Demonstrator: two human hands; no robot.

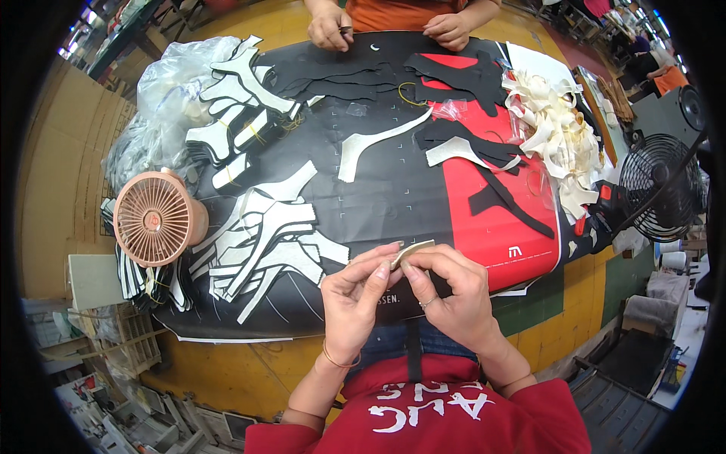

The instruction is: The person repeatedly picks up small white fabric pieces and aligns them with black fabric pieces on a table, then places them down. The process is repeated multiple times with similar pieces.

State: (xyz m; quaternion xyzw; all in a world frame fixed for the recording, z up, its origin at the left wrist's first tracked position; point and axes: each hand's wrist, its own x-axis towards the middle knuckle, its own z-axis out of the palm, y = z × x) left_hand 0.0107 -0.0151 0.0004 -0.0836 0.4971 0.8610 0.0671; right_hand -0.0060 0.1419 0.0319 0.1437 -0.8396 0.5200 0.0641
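A small cream fabric piece (414, 248) is pinched between both my hands, just above the table's near edge. My left hand (352, 299) is closed on its left end with thumb and fingertips. The right hand (460, 299), a ring on one finger, grips the other end, and the strip bends between them. Most of its shape is hidden by my fingers. Left of my hands lies a loose pile of white, dark-edged cut pieces (276, 231). Farther off, a single white curved piece (361, 147) lies on the black and red table cover (378, 200).
A pink fan (155, 219) stands at the left by plastic bags (178, 83) and tied white bundles (208, 142). Black cut pieces (333, 79) lie at the far side, near a co-worker's hands (330, 29). Cream scraps (550, 125) heap at the right, before a black fan (659, 185).
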